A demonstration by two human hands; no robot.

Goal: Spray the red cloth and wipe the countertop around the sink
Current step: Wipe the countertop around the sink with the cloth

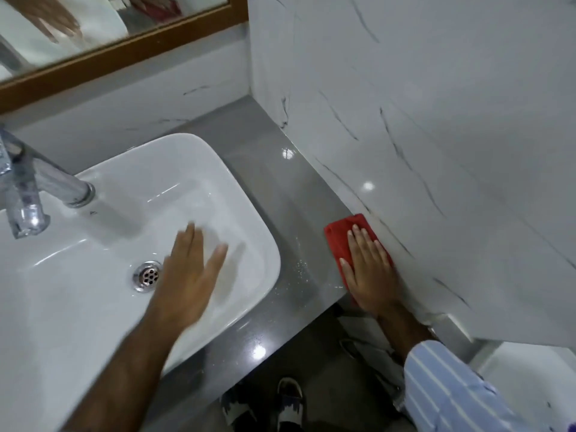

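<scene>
Overhead, the head camera looks down on a glossy grey countertop (280, 194) that wraps the right side and front of a white rectangular sink (103, 294); ceiling lights glint off the grey surface, and small droplets speckle it just right of the basin's rim. White marble-look wall tiles (436, 135) with dark veins meet the counter at the back and along the right, and a wood-framed mirror (131, 48) hangs above the basin; a chrome tap (34, 188) reaches over the bowl from the left, and a metal drain (147, 275) sits in its floor. The red cloth (338, 241) lies flat on the counter's front right corner, touching the tiled wall; the right hand (367, 272), in a striped sleeve (452, 388), presses on it with fingers stretched flat, gripping nothing. The left hand (190, 279) hovers over the basin, blurred, fingers spread and empty. Below the counter edge, patterned shoes (290, 397) stand on a dark floor.
</scene>
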